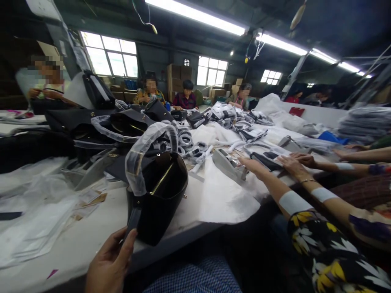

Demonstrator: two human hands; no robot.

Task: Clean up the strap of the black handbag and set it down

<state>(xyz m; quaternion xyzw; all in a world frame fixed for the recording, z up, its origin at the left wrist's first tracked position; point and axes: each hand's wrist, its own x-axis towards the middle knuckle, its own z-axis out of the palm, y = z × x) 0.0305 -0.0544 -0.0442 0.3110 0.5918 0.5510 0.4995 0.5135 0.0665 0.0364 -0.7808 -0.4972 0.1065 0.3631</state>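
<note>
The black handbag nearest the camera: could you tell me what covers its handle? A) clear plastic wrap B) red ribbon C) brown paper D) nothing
A: the black handbag has its handle sheathed in crinkled clear plastic, while the left hand touches its strap.

Your left hand (111,260): grips a dark strap (133,221) at the near side of the black handbag (159,195).
Handbag: upright at the table (91,240) edge, handle (146,148) plastic-wrapped.
Right of the handbag: a co-worker's hands (275,165) on dark parts.
</note>
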